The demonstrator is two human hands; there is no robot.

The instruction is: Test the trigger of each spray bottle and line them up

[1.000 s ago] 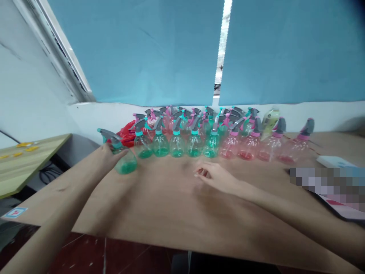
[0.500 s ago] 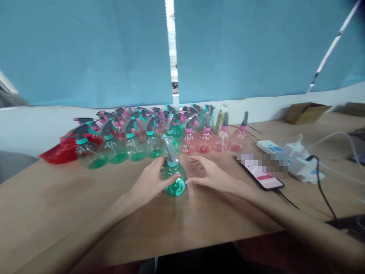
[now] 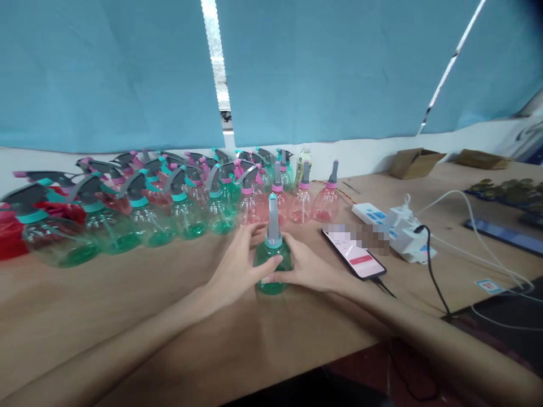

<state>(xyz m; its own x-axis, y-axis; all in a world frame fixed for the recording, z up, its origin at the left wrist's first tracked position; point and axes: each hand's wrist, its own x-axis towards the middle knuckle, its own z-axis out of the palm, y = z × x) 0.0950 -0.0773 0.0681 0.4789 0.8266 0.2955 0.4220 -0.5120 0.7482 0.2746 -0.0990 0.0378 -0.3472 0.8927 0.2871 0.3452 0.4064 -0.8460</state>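
A green spray bottle (image 3: 274, 287) with a grey trigger head and teal collar stands upright on the table in front of me. My left hand (image 3: 241, 260) wraps its left side, thumb across the front. From the right, my right hand (image 3: 307, 265) clasps the same bottle, its thumb near the left one. The far fingers of both hands are partly hidden behind the bottle. Just beyond stands a row of green spray bottles (image 3: 189, 217) on the left and pink spray bottles (image 3: 326, 204) on the right.
A phone (image 3: 354, 254) lies right of my hands, with a white power strip (image 3: 369, 215) and plugged-in adapters (image 3: 405, 232) beyond it. Cables trail over the table (image 3: 178, 345). Cardboard boxes (image 3: 416, 163) sit far right; a red plastic bag (image 3: 12, 234) lies far left.
My right hand has closed in from beside the bottle onto its right side. The bottle now stands more upright. The view has turned to the right.
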